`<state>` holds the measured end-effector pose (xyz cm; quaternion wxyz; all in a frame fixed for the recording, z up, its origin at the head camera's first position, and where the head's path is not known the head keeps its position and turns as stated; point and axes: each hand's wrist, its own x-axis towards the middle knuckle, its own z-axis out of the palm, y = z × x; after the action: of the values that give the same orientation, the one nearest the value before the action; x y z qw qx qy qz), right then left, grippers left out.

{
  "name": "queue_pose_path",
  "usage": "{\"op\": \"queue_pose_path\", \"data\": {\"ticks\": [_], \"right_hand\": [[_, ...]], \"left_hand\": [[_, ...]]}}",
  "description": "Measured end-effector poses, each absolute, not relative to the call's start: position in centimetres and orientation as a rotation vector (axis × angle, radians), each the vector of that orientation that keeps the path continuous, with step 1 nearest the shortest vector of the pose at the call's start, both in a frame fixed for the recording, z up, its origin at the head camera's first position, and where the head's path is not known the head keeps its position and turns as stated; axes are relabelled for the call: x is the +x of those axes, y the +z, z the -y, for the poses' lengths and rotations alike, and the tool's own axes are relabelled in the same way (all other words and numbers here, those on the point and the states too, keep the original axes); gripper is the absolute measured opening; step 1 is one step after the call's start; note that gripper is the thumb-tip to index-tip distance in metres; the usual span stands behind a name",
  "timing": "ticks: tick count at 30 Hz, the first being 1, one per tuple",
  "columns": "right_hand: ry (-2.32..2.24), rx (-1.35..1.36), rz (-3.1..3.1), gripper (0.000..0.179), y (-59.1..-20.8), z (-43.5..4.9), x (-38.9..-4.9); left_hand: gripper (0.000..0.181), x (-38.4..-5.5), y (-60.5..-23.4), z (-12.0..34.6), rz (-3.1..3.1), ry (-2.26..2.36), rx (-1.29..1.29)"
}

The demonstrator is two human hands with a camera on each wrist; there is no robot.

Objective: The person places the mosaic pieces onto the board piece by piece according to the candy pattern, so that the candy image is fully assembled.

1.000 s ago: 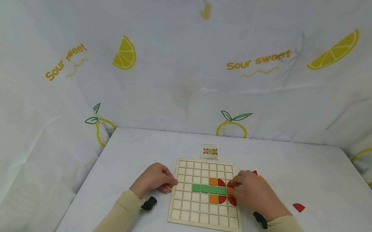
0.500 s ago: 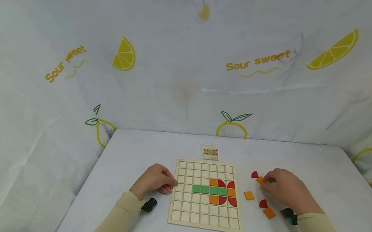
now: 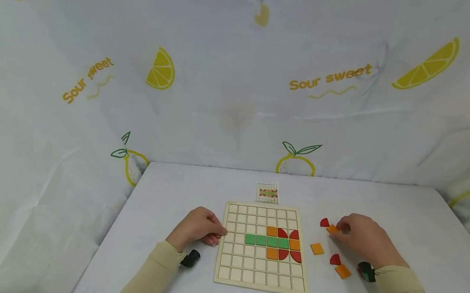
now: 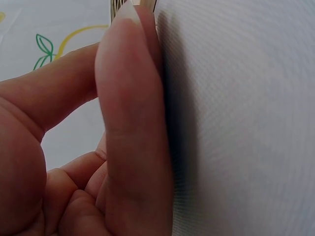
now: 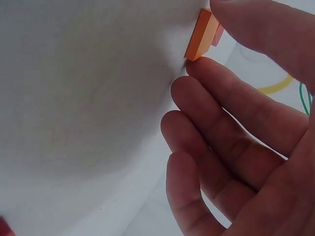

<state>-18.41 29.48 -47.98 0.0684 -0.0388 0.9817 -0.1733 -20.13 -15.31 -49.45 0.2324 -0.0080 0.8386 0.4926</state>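
Note:
My left hand (image 3: 197, 228) pinches the left edge of a pale wooden grid board (image 3: 231, 261) between thumb and index finger. Part of the pattern on the board is a row of green square tiles (image 3: 261, 240), with orange squares and red quarter-circle tiles at its right end. To the right of the board, my right hand (image 3: 366, 238) has thumb and index finger at opposite ends of an orange square tile (image 5: 201, 37), which sits on or just above the table. A red quarter-circle tile (image 3: 324, 222) lies right beside that orange one.
A small pattern card (image 3: 267, 193) lies behind the board. Between board and right forearm are a loose orange square (image 3: 317, 248), a red quarter circle (image 3: 336, 259) and another orange square (image 3: 343, 271). The right wrist's black camera (image 3: 366, 272) partly covers more tiles.
My right hand has moved from the board's right side out to the loose tiles and taken an orange square by its ends. An orange square now shows on the board there. The left hand stays.

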Motion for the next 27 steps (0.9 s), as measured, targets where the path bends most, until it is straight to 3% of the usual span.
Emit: {"op": "queue_pose_path", "data": {"ticks": [17, 27], "right_hand": [[-0.528, -0.033, -2.951, 0.027, -47.7, -28.9, -17.7], [-0.607, -0.18, -3.014, 0.023, -46.1, -24.3, -17.5]], "left_hand": [[0.019, -20.1, -49.5, 15.1, -2.299, 1.358, -0.017], [0.02, -20.1, -49.5, 15.2, -2.314, 1.343, -0.017]]}}
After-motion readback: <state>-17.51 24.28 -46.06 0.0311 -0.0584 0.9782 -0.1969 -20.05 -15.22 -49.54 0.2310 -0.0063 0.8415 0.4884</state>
